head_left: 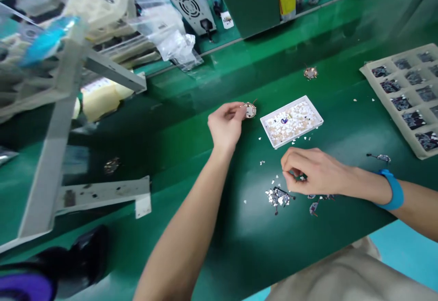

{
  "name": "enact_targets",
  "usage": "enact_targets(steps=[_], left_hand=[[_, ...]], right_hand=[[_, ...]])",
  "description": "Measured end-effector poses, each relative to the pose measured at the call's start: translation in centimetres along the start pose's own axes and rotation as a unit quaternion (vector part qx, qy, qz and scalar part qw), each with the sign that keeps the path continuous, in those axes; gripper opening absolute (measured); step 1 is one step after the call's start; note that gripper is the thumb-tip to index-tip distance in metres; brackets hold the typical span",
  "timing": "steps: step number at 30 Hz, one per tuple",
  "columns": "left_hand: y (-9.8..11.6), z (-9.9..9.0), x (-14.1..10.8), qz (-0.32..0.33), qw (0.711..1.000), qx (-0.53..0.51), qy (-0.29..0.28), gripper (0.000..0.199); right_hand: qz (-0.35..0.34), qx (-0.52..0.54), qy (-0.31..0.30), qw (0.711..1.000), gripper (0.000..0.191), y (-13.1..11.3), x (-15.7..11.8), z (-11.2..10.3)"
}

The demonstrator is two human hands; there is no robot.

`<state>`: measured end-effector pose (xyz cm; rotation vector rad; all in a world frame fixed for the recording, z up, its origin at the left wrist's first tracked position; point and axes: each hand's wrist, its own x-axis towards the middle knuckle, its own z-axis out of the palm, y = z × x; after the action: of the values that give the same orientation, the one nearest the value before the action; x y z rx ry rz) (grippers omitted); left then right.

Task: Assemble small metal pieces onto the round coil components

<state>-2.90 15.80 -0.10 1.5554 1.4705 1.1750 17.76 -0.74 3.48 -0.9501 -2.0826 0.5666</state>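
My left grip (226, 125) is nearly closed, thumb and fingers pinching a round disc (250, 110) by its near edge, just left of the white tray. My right grip (310, 168) has its fingertips drawn in toward the thumb — from here I can't tell whether they meet or pinch something small. A heap of silvery pieces (278, 197) lies just beside it. Between that heap and my left forearm runs a broad stretch of bare counter (239, 246), whose near edge slants up to the right, below my right forearm. On the left, a grey frame (51, 155) bounds my reach.

The shallow white tray (297, 136) holds many pale chips, a few scattered outside its near rim. Farther right, the compartment tray (390, 107) has dark parts in its cells — and at the back, a green box (255, 7) holds tools.
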Motion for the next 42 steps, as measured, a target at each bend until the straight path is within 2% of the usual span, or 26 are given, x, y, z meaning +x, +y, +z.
enact_targets(steps=[3, 6, 8, 10, 12, 15, 17, 19, 21, 23, 26, 29, 31, 33, 35, 37, 39, 42], left_hand=[[-1.7, 1.2, 5.8, -0.002, 0.989, 0.132, -0.065, 0.024], [-1.0, 4.0, 9.2, 0.079, 0.979, 0.175, -0.065, 0.048], [0.6, 7.3, 10.3, 0.145, 0.968, 0.177, -0.105, 0.045], [2.3, 11.6, 10.8, 0.194, 0.947, 0.177, -0.183, 0.033], [3.7, 16.0, 10.9, 0.23, 0.927, 0.183, -0.233, 0.028], [4.7, 21.0, 11.1, 0.227, 0.924, 0.19, -0.243, 0.029], [4.9, 22.4, 11.3, 0.193, 0.936, 0.166, -0.243, 0.03], [5.1, 22.4, 11.2, 0.147, 0.944, 0.121, -0.271, 0.029], [5.5, 21.1, 10.6, 0.1, 0.94, 0.074, -0.317, 0.029], [6.2, 19.2, 9.5, 0.072, 0.937, 0.048, -0.34, 0.026], [7.2, 16.1, 7.3, 0.065, 0.947, 0.025, -0.315, 0.018], [7.9, 13.3, 5.3, 0.058, 0.963, -0.034, -0.26, 0.014], [8.0, 11.8, 4.5, 0.048, 0.972, -0.065, -0.222, 0.015], [7.9, 10.8, 4.2, 0.032, 0.975, -0.062, -0.209, 0.013], [7.7, 10.7, 4.5, 0.019, 0.974, -0.03, -0.223, 0.01], [7.3, 11.5, 5.1, 0.051, 0.971, 0.036, -0.23, 0.008], [7.0, 13.2, 6.0, 0.136, 0.955, 0.131, -0.228, 0.01], [6.9, 16.4, 7.2, 0.249, 0.909, 0.235, -0.238, 0.025]], right_hand=[[0.015, -0.053, -0.004, 0.998, 0.015, -0.4, 0.1, 0.0], [-0.004, -0.062, 0.015, 0.998, 0.017, -0.3, 0.4, -0.1], [-0.026, -0.053, 0.046, 0.997, 0.015, -0.1, 0.5, -0.2], [-0.04, -0.035, 0.086, 0.995, 0.013, 0.1, 0.7, -0.4], [-0.031, -0.001, 0.122, 0.992, 0.011, 0.3, 0.9, -0.8], [0.014, 0.07, 0.172, 0.982, 0.009, 0.6, 1.3, -1.4], [0.074, 0.129, 0.191, 0.97, 0.01, 0.8, 1.7, -1.8], [0.165, 0.221, 0.203, 0.94, 0.016, 1.2, 2.0, -2.2], [0.248, 0.332, 0.211, 0.885, 0.027, 1.7, 2.5, -2.7], [0.289, 0.425, 0.217, 0.83, 0.04, 2.1, 2.8, -3.3], [0.319, 0.51, 0.208, 0.771, 0.049, 2.3, 3.1, -4.3], [0.336, 0.558, 0.193, 0.734, 0.047, 2.1, 3.1, -5.0], [0.334, 0.573, 0.185, 0.725, 0.043, 2.0, 3.0, -5.2], [0.333, 0.576, 0.181, 0.725, 0.039, 1.9, 2.8, -5.1], [0.34, 0.569, 0.189, 0.724, 0.035, 2.0, 2.7, -4.9], [0.346, 0.561, 0.21, 0.722, 0.034, 2.3, 2.6, -4.8], [0.347, 0.553, 0.24, 0.719, 0.034, 2.6, 2.7, -4.7], [0.354, 0.527, 0.285, 0.718, 0.032, 3.3, 2.8, -4.6]])
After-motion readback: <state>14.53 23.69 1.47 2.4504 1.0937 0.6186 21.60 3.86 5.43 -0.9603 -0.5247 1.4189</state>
